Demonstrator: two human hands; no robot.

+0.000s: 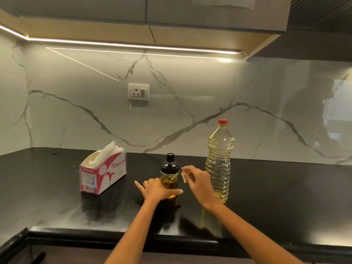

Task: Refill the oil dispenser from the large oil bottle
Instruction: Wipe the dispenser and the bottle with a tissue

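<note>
A small glass oil dispenser (169,169) with a black cap stands upright on the black counter (276,197), with some oil inside. My left hand (158,189) holds its lower body, thumb across the front. Just to its right, my right hand (198,181) pinches a small crumpled piece of white tissue (184,177) close beside the dispenser. The large clear oil bottle (220,159), red cap on, stands upright behind my right hand and is mostly full of yellow oil.
An opened pink and white tissue box (103,173) sits left of the dispenser with tissues sticking out. A marble backsplash with a wall socket (138,91) rises behind. The counter's front edge runs below my forearms.
</note>
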